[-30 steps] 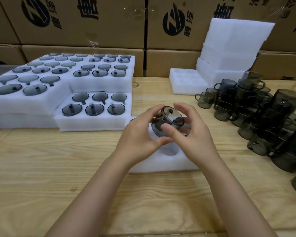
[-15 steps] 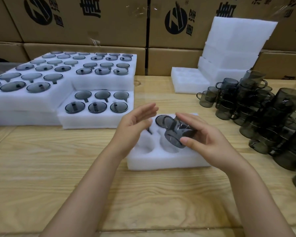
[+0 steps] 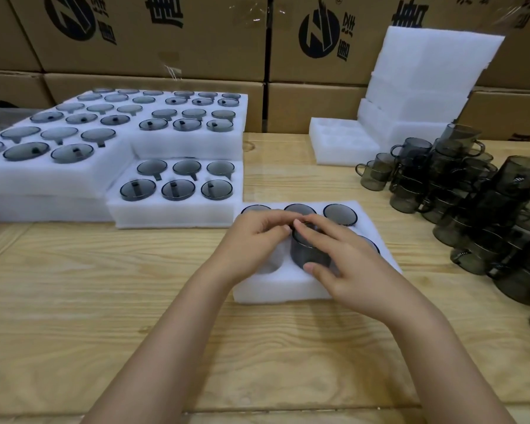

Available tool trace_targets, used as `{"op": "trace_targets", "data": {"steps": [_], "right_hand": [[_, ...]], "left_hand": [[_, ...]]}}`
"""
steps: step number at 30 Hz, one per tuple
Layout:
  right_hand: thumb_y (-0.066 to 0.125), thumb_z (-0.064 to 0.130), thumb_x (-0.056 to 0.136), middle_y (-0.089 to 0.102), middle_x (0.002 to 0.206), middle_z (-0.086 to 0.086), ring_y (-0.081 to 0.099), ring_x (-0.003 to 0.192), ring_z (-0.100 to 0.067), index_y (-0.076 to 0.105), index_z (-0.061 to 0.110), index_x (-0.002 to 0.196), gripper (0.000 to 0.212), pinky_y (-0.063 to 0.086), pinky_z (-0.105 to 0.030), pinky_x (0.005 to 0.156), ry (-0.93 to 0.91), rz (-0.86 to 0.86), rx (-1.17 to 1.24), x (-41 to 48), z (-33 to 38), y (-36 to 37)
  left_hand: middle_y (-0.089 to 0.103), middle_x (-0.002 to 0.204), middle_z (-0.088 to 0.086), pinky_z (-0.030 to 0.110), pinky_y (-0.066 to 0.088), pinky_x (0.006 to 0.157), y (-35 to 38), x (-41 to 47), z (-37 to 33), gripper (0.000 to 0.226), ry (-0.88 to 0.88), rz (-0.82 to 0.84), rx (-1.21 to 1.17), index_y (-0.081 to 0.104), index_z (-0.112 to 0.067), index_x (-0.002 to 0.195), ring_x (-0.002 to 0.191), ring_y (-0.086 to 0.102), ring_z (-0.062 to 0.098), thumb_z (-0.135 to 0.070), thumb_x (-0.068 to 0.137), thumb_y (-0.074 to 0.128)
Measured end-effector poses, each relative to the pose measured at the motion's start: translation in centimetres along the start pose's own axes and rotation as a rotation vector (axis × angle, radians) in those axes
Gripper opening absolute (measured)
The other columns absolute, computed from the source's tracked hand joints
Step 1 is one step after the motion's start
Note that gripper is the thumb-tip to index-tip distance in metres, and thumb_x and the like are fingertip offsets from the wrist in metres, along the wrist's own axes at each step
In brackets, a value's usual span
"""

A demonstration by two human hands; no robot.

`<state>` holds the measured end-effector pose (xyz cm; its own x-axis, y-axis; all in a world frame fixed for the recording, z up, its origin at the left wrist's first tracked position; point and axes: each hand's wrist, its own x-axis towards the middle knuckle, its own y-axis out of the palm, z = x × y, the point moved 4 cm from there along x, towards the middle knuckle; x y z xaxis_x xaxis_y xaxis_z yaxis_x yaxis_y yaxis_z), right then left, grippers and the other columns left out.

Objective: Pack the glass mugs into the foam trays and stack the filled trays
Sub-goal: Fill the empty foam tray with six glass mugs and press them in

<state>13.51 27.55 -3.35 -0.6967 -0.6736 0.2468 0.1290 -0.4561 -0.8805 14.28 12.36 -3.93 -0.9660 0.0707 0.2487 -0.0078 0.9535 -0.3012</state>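
Pressing down near the front of the pale wooden table [image 3: 104, 301], both hands work on one smoky grey glass mug [image 3: 308, 255] that stands partly sunk in the middle front pocket of the white six-pocket foam tray [image 3: 276, 289]. The right hand [image 3: 346, 267] wraps around the mug, thumb on its near wall and fingers curled over the rim; the left hand [image 3: 251, 237] has its fingers bent in narrow on the rim's far left edge, helping to seat it. In this tray the three back pockets already hold mugs [image 3: 340, 214], another rim shows at the front right behind the right hand, and the front left pocket [image 3: 268, 264] looks unfilled, so I judge this tray about one mug short once the held one is seated.

Further left, filled white foam trays [image 3: 178, 206] sit in stepped stacks, a good many mugs already packed. To the right, a large heap of loose dark glass mugs [image 3: 471, 203] waits, so plenty remains. Beyond it, an open foam tray [image 3: 343, 145] and a leaning pile of spare white foam pieces [image 3: 426, 71] rest against brown printed cardboard boxes [image 3: 153, 35].
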Motion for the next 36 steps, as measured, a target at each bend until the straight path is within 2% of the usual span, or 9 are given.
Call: {"op": "trace_targets", "data": {"steps": [8,11,17,20,22,26,30,33,36], "right_hand": [[0.017,0.059,0.091,-0.008,0.158,0.005,-0.022,0.140,-0.001,0.006,0.026,0.152,0.070,-0.023,-0.022,0.110,0.013,0.190,-0.296,-0.6,-0.1,1.7],[0.024,0.077,0.077,-0.017,0.155,0.003,-0.026,0.139,-0.005,-0.006,0.021,0.151,0.097,-0.023,-0.024,0.110,0.030,0.163,-0.357,-0.8,0.3,2.4],[0.030,0.078,0.076,-0.014,0.158,-0.004,-0.015,0.145,-0.013,-0.011,0.015,0.149,0.105,-0.020,-0.026,0.111,0.011,0.100,-0.466,-0.9,0.3,2.9],[0.029,0.076,0.078,-0.014,0.158,-0.006,-0.014,0.145,-0.014,-0.010,0.015,0.150,0.101,-0.019,-0.026,0.111,0.012,0.067,-0.471,-0.9,0.1,3.1],[0.025,0.077,0.078,-0.013,0.158,-0.005,-0.013,0.145,-0.013,-0.008,0.016,0.150,0.101,-0.016,-0.027,0.114,0.024,0.052,-0.467,-0.9,0.0,3.1],[0.023,0.080,0.076,0.003,0.158,0.006,-0.003,0.143,0.000,0.009,0.021,0.151,0.097,-0.007,-0.021,0.116,0.013,0.020,-0.252,-0.8,0.5,2.3],[0.043,0.050,0.090,0.046,0.136,0.014,0.034,0.131,0.002,0.050,0.020,0.135,0.054,0.020,-0.008,0.106,0.159,-0.485,0.254,-1.7,-2.5,-2.8],[0.045,0.030,0.095,0.042,0.143,-0.013,0.027,0.138,-0.030,0.049,0.002,0.133,0.047,0.017,-0.032,0.112,0.477,-0.750,-0.111,-3.5,-7.5,-5.8],[0.044,0.032,0.096,0.017,0.154,-0.019,0.002,0.143,-0.035,0.027,0.004,0.145,0.059,0.008,-0.047,0.115,0.952,-0.492,-0.281,-5.2,-12.1,-5.4]], "left_hand": [[0.047,0.144,-0.011,0.022,0.022,0.110,0.7,-0.1,0.4,0.045,-0.033,0.064,0.487,0.053,-0.037,0.133,0.137,0.032,0.003,-0.025,0.091,0.062],[0.008,0.159,-0.015,0.030,-0.011,0.118,1.1,0.1,0.1,0.057,0.039,0.148,0.624,0.032,-0.041,0.144,0.145,0.002,-0.003,-0.024,0.095,0.054],[0.010,0.160,-0.012,0.050,-0.027,0.107,0.3,-0.2,1.6,0.056,-0.084,0.067,0.984,0.017,-0.054,0.145,0.147,-0.007,0.009,-0.060,0.092,0.034],[0.015,0.160,-0.007,0.047,-0.011,0.115,-0.5,-0.8,2.0,0.065,-0.094,-0.071,0.743,0.030,-0.050,0.142,0.148,0.000,0.008,-0.064,0.083,0.054],[0.028,0.156,-0.003,0.030,0.010,0.117,-1.0,-1.1,1.6,0.056,-0.019,-0.212,0.320,0.048,-0.040,0.132,0.146,0.013,0.005,-0.038,0.081,0.071],[0.037,0.151,-0.003,0.026,0.017,0.117,-1.7,-2.0,2.6,0.053,-0.011,-0.276,-0.155,0.056,-0.023,0.124,0.143,0.021,0.003,-0.019,0.072,0.057],[0.033,0.152,-0.008,0.002,0.018,0.105,-1.8,-2.1,3.7,0.057,-0.003,-0.234,-0.156,0.052,-0.016,0.131,0.144,0.015,-0.001,-0.021,0.074,0.049],[0.038,0.148,-0.012,-0.002,0.019,0.100,-2.0,-1.8,4.0,0.051,0.007,-0.234,-0.163,0.055,-0.020,0.127,0.143,0.017,-0.002,-0.022,0.076,0.049],[0.043,0.143,-0.015,0.000,0.020,0.102,-2.1,-1.6,4.2,0.047,0.009,-0.236,-0.170,0.058,-0.022,0.122,0.142,0.019,-0.002,-0.022,0.076,0.049]]}}
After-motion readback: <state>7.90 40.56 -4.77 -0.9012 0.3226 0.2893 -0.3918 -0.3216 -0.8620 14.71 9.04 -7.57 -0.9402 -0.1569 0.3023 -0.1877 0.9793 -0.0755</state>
